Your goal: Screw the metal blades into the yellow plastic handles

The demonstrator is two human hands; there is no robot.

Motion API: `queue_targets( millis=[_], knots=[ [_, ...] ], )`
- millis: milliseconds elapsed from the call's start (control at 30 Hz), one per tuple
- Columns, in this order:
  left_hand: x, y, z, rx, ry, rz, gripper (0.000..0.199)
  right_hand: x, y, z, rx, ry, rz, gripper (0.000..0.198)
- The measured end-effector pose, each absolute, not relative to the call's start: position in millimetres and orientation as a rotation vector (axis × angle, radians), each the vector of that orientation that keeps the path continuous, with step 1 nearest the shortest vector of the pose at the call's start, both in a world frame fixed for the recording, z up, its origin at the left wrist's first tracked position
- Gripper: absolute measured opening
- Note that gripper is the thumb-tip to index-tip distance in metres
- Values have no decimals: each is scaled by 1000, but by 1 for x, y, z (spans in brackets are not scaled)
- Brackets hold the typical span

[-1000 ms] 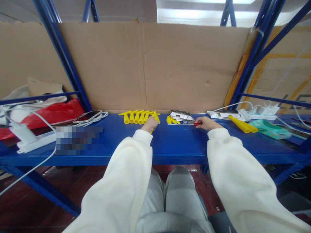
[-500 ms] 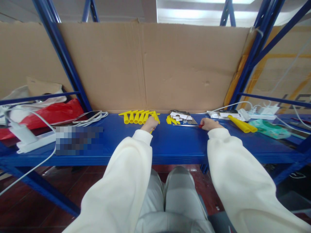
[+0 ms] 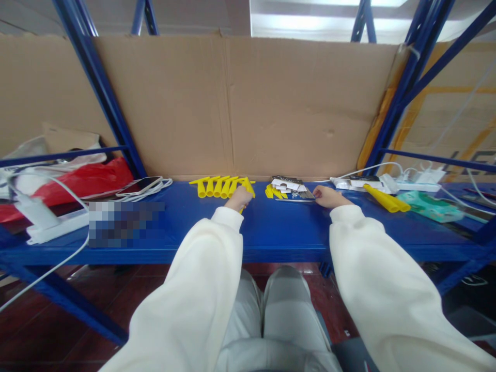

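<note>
My left hand (image 3: 242, 198) is closed around a yellow plastic tube-like piece (image 3: 248, 186), whose wide upper part shows above the fingers and a tip below. Just left of it stands a row of similar yellow hollow pieces (image 3: 210, 187) with slanted arms. My right hand (image 3: 327, 197) is at the right edge of a flat tray (image 3: 284, 199), its fingers pinched beside grey metal strips (image 3: 308, 193). What they hold, if anything, cannot be made out. On the tray lie small yellow parts (image 3: 275, 192), tiny metal bits and white-and-black packets (image 3: 287, 184).
At right are two long yellow cones (image 3: 383, 200), a green soft pack (image 3: 430, 205) and a power strip with plugs (image 3: 420, 181). At left are a white power strip (image 3: 58, 227), cables and a red bag (image 3: 85, 181). Cardboard (image 3: 271, 108) closes the back of the blue shelf (image 3: 279, 227).
My right hand has shifted slightly left to the tray's edge. The red thing at its fingertips no longer shows. My left hand and its yellow piece have stayed still.
</note>
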State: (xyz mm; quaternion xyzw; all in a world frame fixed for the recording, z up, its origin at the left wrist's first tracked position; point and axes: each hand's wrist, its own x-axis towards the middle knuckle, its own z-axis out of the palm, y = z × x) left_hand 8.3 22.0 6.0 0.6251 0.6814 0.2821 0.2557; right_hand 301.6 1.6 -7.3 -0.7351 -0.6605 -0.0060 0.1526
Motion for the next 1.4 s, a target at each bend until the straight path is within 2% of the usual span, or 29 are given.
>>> queue_targets(
  millis=[433, 600, 800, 967, 1100, 1400],
  knots=[
    [11, 18, 4, 1888, 1843, 702, 36, 293, 0, -6, -2091, -1893, -10, 31],
    [17, 12, 2, 2192, 1839, 656, 40, 288, -3, -4, -2086, -1890, -26, 32],
    [17, 1, -3, 2543, 1806, 562, 54, 285, -4, -3, -2040, -1919, -61, 29],
    [15, 6, -8, 2622, 1770, 405, 52, 276, 1, -6, -1866, -2031, -42, 30],
    [15, 6, -7, 2651, 1713, 431, 49, 263, 11, -5, -1794, -2143, -21, 33],
    [16, -1, -1, 2624, 1732, 578, 45, 238, 30, 14, -2055, -2095, -61, 26]
  ],
)
